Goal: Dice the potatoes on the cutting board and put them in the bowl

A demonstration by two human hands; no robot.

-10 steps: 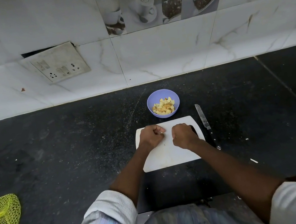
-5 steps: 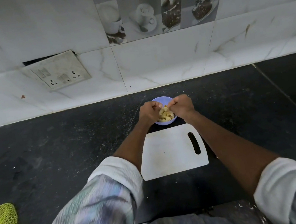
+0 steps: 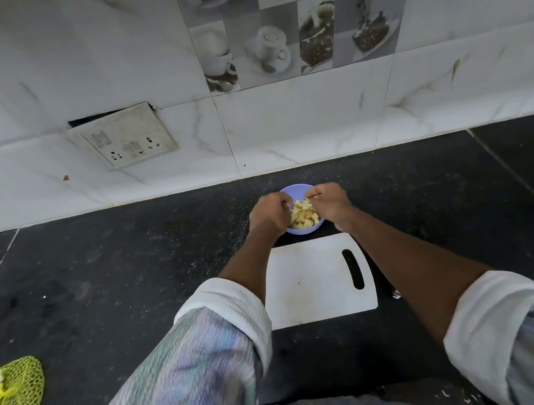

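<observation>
Here the diced potato pieces point(image 3: 303, 218) lie heaped in the small lilac bowl point(image 3: 295, 189), which stands just beyond the far edge of the white cutting board point(image 3: 312, 285). Over the bowl, the left hand point(image 3: 268, 216) and right hand point(image 3: 331, 203) have their fingers curled inward above the pieces; whether they pinch any cannot be told. Both forearms cross the board's sides. Right of the board, a knife tip point(image 3: 395, 294) shows beneath the right arm. Far left of the board on the dark worktop point(image 3: 114, 277) sits a yellow-green mesh bag point(image 3: 6, 404).
</observation>
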